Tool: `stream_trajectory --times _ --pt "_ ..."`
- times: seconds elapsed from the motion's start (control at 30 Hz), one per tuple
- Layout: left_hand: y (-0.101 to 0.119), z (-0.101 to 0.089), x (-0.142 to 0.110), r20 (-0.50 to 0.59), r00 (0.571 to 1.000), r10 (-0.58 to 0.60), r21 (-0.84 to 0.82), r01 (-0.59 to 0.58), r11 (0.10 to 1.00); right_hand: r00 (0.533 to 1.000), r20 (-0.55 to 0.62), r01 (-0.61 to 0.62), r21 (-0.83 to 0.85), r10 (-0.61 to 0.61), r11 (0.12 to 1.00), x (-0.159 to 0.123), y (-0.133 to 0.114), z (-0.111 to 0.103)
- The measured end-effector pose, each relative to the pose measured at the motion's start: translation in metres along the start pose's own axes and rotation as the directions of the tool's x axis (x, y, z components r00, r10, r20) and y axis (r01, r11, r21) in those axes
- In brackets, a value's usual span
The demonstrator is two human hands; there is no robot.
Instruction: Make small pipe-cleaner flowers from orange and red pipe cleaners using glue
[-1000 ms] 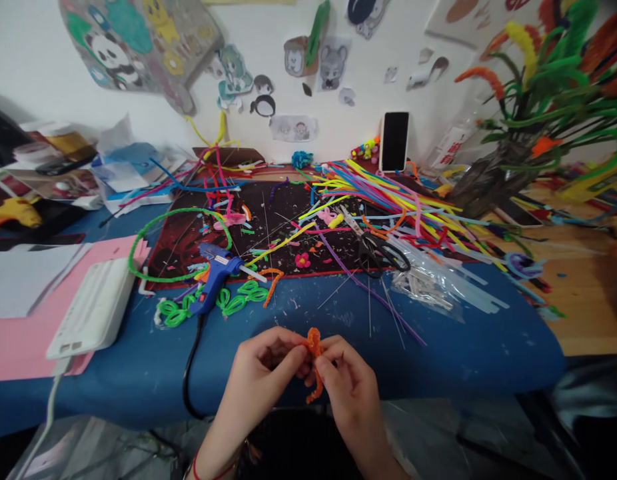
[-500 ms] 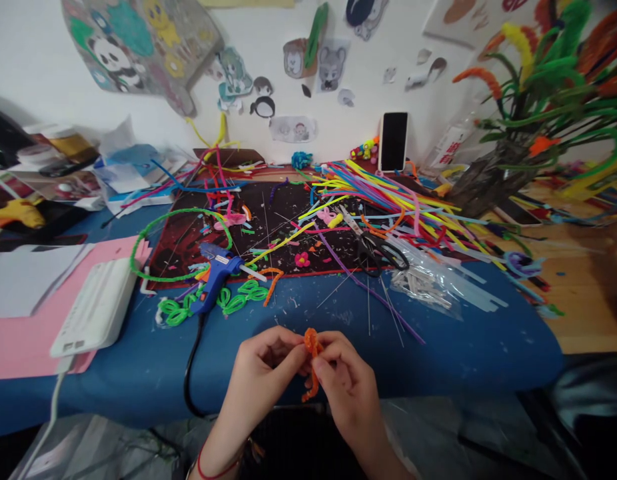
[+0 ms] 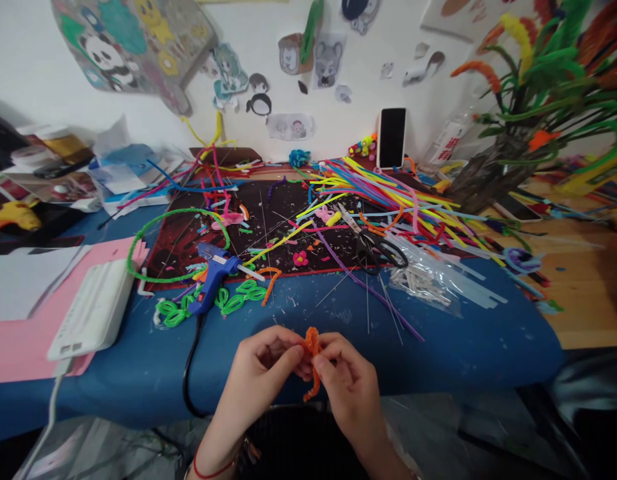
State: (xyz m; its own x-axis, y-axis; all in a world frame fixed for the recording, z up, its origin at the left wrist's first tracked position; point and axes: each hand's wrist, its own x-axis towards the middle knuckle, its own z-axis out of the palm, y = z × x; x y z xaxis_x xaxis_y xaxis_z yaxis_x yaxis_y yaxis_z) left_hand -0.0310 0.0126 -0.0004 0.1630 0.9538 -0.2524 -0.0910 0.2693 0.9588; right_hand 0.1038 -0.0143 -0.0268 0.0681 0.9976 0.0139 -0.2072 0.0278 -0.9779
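Note:
Both hands meet at the near edge of the blue table (image 3: 438, 347), pinching one orange pipe cleaner (image 3: 312, 343). My left hand (image 3: 261, 377) grips it from the left with thumb and fingers closed. My right hand (image 3: 346, 383) is closed on it from the right. The cleaner's top is bent into a small loop above the fingertips, and its loose tail hangs down between the two hands. A red string circles my left wrist.
A blue glue gun (image 3: 213, 273) with a black cord lies beyond my left hand, beside green loops (image 3: 238, 300). Scissors (image 3: 376, 250), a bag of glue sticks (image 3: 428, 280) and a heap of coloured pipe cleaners (image 3: 388, 193) lie on the right. A white box (image 3: 91, 310) rests on pink paper on the left.
The hands stay in place and keep hold of the orange pipe cleaner. Its hanging tail has shifted slightly between the fingers.

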Motion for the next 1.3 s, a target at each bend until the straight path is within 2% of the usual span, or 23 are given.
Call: stream_trajectory --times 0.5,0.67,0.87,1.13,1.3 --pt "0.0 -0.006 -0.001 0.057 0.998 -0.006 0.07 0.002 0.998 1.0 0.003 -0.012 0.004 0.012 1.0 0.0 0.002 -0.001" --pt "0.002 -0.011 -0.002 0.076 0.996 0.048 0.145 -0.059 0.988 0.999 0.038 -0.007 -0.073 0.009 0.997 0.001 0.0 0.0" --pt "0.001 -0.007 -0.002 0.045 0.998 0.033 0.186 -0.041 0.982 0.998 0.055 0.038 -0.155 -0.029 0.987 0.003 -0.005 -0.002" --pt "-0.005 -0.005 -0.002 -0.008 0.983 0.185 0.23 -0.178 0.957 0.997 0.072 0.013 -0.182 0.0 0.983 0.006 -0.006 -0.003" --pt "-0.007 -0.005 -0.003 0.022 0.98 0.2 0.252 -0.199 0.947 0.998 0.057 0.017 -0.185 -0.006 0.983 0.007 -0.007 -0.001"
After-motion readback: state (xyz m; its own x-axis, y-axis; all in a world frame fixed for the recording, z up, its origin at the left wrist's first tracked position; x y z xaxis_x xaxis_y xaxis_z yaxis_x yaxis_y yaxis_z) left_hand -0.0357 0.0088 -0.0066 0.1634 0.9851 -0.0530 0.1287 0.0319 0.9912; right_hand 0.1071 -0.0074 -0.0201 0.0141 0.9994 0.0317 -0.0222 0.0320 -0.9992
